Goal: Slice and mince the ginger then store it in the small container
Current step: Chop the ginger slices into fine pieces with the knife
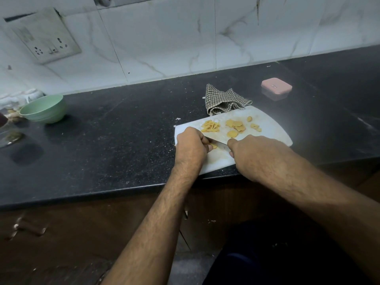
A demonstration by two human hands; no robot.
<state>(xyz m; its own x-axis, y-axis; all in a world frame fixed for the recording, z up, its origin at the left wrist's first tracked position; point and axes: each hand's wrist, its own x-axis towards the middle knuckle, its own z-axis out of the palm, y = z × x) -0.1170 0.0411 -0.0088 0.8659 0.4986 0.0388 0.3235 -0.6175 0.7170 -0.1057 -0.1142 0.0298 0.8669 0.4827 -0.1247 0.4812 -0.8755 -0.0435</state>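
From the head view I watched my left hand [190,146] pinch a ginger slice [213,145] at mid-frame on the white cutting board [273,128]; my right hand [255,155] gripped the knife [219,143]. The lidded pink container [276,87] sat upper right.

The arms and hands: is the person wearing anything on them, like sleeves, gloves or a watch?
No. The left hand and right hand are bare, with no gloves, rings or watch showing. Both forearms are bare and hairy, and no sleeve comes into view.
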